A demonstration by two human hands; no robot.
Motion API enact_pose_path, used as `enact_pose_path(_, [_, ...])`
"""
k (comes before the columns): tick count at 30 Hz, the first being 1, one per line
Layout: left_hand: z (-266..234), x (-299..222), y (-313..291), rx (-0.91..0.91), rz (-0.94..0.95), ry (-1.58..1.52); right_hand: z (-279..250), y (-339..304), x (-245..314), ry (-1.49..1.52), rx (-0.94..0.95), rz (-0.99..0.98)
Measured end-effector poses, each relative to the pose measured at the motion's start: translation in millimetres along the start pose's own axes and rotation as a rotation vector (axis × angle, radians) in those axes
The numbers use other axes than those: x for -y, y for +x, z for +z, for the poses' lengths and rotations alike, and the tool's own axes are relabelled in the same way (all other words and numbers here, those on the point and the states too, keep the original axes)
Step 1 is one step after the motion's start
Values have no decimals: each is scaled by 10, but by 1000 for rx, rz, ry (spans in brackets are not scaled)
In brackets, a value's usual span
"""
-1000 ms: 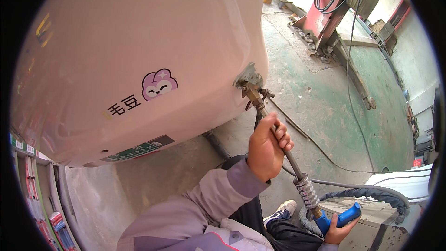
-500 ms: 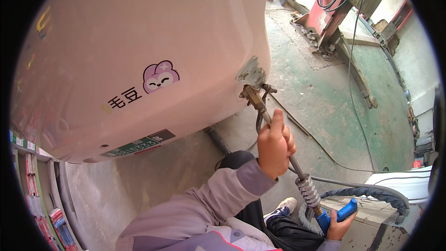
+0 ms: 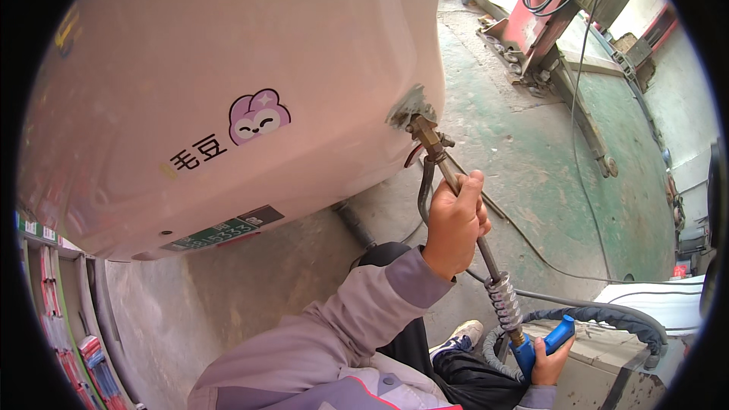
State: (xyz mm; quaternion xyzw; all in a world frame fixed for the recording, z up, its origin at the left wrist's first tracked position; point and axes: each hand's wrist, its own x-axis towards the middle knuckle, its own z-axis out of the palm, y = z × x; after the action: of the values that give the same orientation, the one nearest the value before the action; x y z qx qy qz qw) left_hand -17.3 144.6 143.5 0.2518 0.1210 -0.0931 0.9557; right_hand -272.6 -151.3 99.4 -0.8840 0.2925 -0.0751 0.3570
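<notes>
Gripping a thin metal rod (image 3: 465, 216) about halfway along, the left hand (image 3: 454, 229) is closing its fingers (image 3: 472, 196) fully around the shaft, thumb side up. The rod is running on a slant from a brass fitting (image 3: 427, 137) at the lower right edge of a big pale pink tank (image 3: 228, 53) down to a coiled spring guard (image 3: 503, 302). The fitting is sitting against a rough, grey, chipped patch (image 3: 408, 105) on the tank's shell, and a dark curved hose (image 3: 422, 191) is hanging just beside the rod under it.

The right hand (image 3: 548, 361) is showing low in the frame, clenching around a blue handle (image 3: 548, 343) at the rod's lower end, just under the spring. A thick braided hose (image 3: 600, 317) is arching away to the right from that handle.

The tank is filling the upper left of the view, carrying a cartoon rabbit sticker (image 3: 258, 117) and a green label (image 3: 216, 234) near its lower edge. A grey sleeve (image 3: 342, 326) is coming up from the bottom to the left hand, with a shoe (image 3: 458, 336) showing below it. The green-painted concrete floor (image 3: 547, 182) is spreading out to the right, with a thin cable (image 3: 531, 247) crossing it and a red machine (image 3: 535, 19) standing well apart at the top.
</notes>
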Motion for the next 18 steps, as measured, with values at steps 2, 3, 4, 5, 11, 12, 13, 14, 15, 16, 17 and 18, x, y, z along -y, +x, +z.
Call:
enact_pose_path(2, [-12, -8, 16, 16, -3, -9, 13, 14, -12, -9, -5, -11])
enact_pose_path(3, [-15, -7, 21, 21, -5, -11, 16, 22, -23, -27, -24, -3])
enact_pose_path(4, [-21, -7, 27, 34, -5, -13, 20, 28, -37, -13, -21, -23])
enact_pose_path(5, [-25, -9, 30, 25, -8, -16, 26, 30, -49, -12, -28, -28])
enact_pose_path(11, [-27, -59, 33, 51, -24, -45, 44, 17, -39, -24, -49, -42])
enact_pose_path(12, [-23, -67, 30, 53, -26, -53, 45, 15, -21, -46, -72, -31])
enact_pose_path(13, [-16, -71, 25, 44, -32, -59, 41, 8, -1, -19, -59, -45])
enact_pose_path(14, [-15, -74, 22, 54, -34, -65, 38, 1, 20, -8, -59, -44])
enact_pose_path(15, [-15, -73, 17, 53, -37, -67, 39, -2, 41, -14, -73, -54])
enact_pose_path(16, [-25, -71, 21, 61, -30, -73, 38, -3, 60, -2, -85, -68])
enact_pose_path(17, [-43, -66, 29, 74, -48, -79, 40, -5, 76, -7, -110, -92])
enact_pose_path(18, [-70, -59, 47, 96, -55, -89, 40, -9, 90, -39, -151, -100])
